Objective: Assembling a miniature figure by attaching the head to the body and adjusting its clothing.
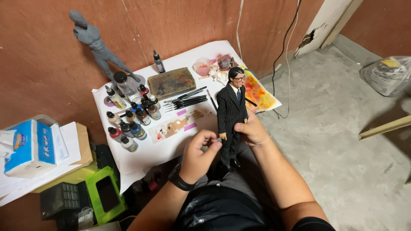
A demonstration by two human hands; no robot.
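Figurine feet perhaps behind left hand

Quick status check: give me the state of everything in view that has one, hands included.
Suited figurine: upright, held.
Right hand: gripping the figurine's side.
Left hand: curled, fingers at the figurine's hand.
Grey figure: unpainted, standing, leaning back by the wall.
Paint bottles: capped, upright.
Brushes: lying in a bunch on the white sheet.
Small cup: open.
Tissue pack: open, tissue sticking out.
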